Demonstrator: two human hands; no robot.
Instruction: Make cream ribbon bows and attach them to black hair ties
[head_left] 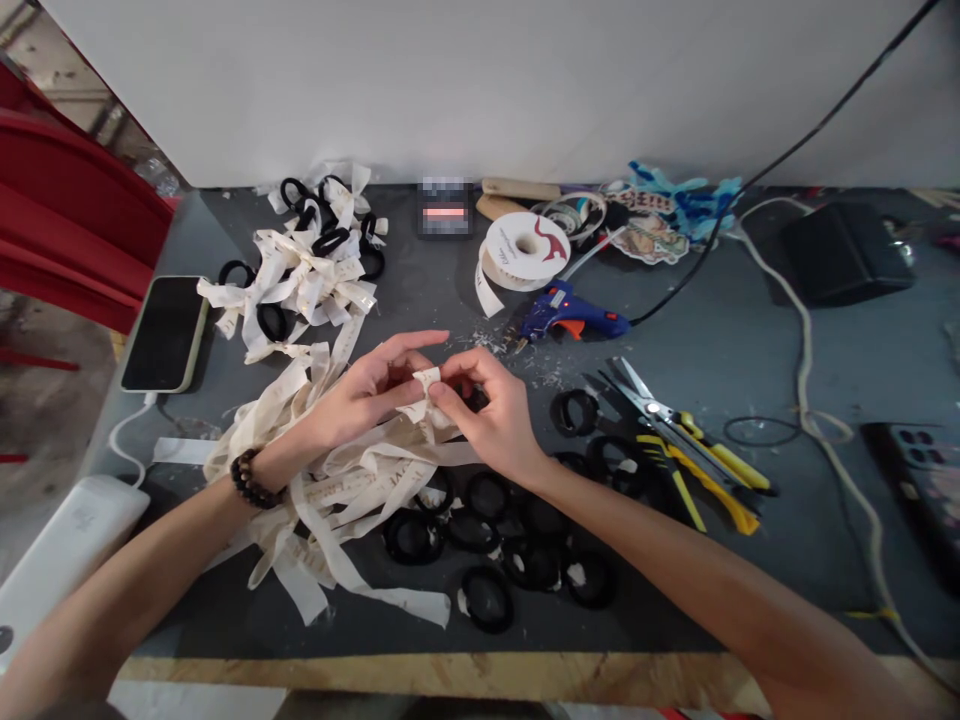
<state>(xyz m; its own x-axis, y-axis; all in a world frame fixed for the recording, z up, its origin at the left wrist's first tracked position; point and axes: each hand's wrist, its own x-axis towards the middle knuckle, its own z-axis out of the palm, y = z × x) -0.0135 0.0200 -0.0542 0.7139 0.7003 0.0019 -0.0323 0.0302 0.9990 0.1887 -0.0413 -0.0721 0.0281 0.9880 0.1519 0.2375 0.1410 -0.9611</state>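
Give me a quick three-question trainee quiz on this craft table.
1. True or false: both hands pinch the folded ribbon piece.
2. Which tool lies nearest the ribbon spool? A scissors B glue gun C phone
3. Fill in: the hair ties before the person are ____ in colour.

Key: 1 true; 2 B, the glue gun; 3 black.

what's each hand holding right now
Left hand: fingers pinched shut on the folded cream ribbon piece.
Right hand: fingers shut on the same ribbon piece.
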